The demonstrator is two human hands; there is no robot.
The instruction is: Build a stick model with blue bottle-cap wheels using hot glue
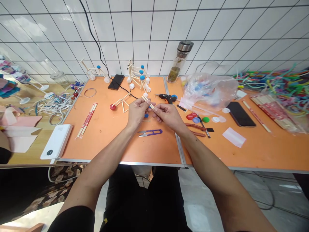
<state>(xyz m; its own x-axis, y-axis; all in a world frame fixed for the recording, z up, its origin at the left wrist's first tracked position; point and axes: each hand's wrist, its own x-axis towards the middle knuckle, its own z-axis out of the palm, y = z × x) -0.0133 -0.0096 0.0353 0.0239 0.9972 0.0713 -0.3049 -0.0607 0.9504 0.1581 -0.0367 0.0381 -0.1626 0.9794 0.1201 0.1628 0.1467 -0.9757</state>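
My left hand [137, 112] and my right hand [168, 115] meet over the middle of the orange table, both pinching pale wooden sticks [148, 101] that slant between the fingertips. How the sticks are joined, if at all, is too small to tell. Just below the hands lie purple-handled thread snips [152, 132] and a short stick piece [146, 121]. A stick frame with a red bottle cap [112, 107] sits left of my left hand. Behind the hands stands a taller stick structure [131, 69] with blue and white caps. A black glue gun [166, 97] rests beyond my right hand.
Red-handled pliers [196, 126] and loose caps [205, 119] lie to the right. Further off are a plastic bag [209, 88], a phone [240, 114] and a glass bottle [174, 73]. At left are packaged chopsticks [87, 120] and a white power bank [57, 141]. A black cable [93, 37] hangs down the wall.
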